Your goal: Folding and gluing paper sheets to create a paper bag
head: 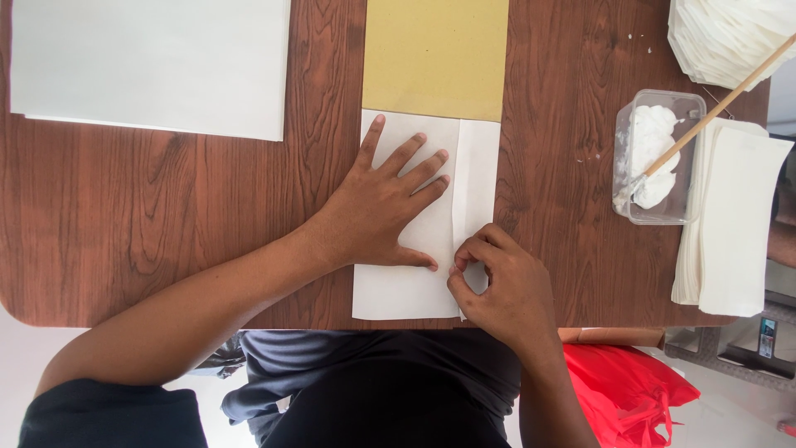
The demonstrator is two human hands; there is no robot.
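The left hand lies flat on a white paper sheet, with its arm coming in from the near left. Its 5 fingers are spread wide and point to the far right, pressing the paper down on the brown wooden table. The right hand sits at the near right edge of the sheet. Its fingers are curled in tight, and the fingertips seem to pinch the folded paper flap, though the pinch is hard to see. The flap runs along the right side of the sheet, just beside the left fingertips. A tan board touches the far edge of the sheet. A clear tub of white paste with a wooden stick sits well apart, to the right.
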